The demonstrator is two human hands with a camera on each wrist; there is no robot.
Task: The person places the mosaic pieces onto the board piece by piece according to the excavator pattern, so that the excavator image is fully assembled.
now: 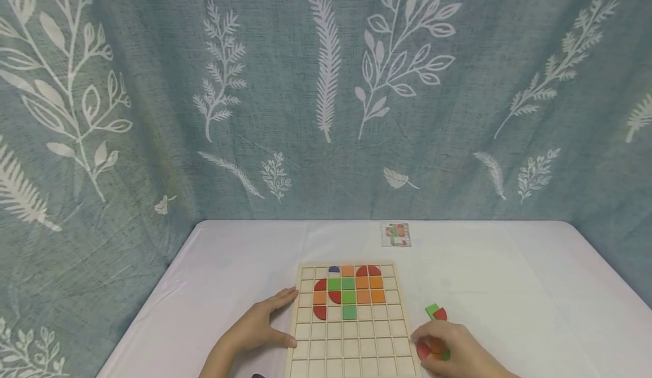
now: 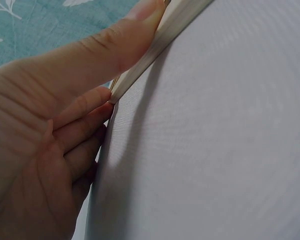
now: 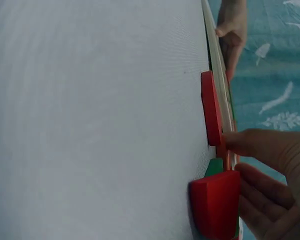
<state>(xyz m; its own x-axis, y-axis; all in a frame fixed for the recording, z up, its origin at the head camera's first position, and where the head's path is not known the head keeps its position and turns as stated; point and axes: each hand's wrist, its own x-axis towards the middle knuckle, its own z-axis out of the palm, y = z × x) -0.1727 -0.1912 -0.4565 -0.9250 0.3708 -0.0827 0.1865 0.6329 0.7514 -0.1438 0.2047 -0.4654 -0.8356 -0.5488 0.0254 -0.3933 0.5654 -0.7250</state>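
Note:
A wooden grid board (image 1: 374, 347) lies on the table, with green and orange squares, red quarter-circles and a small blue half-round piece (image 1: 334, 269) in its upper cells. My left hand (image 1: 260, 324) rests along the board's left edge, fingers and thumb spread against it. To the right of the board, my right hand (image 1: 453, 344) is low over loose pieces, thumb and fingers apart. Among them are a red quarter-circle (image 1: 423, 349) and an orange piece (image 1: 437, 346). In the right wrist view, the thumb tip is right at an orange edge, and the fingers are beside a red piece (image 3: 215, 205).
Just beyond my right hand lie a green square (image 1: 432, 309) and another red quarter-circle (image 1: 440, 314). A pattern card (image 1: 395, 235) sits near the back of the white table (image 1: 254, 242). Behind it hangs a leaf-print curtain (image 1: 285, 84). Something dark (image 1: 258, 376) shows at the bottom edge.

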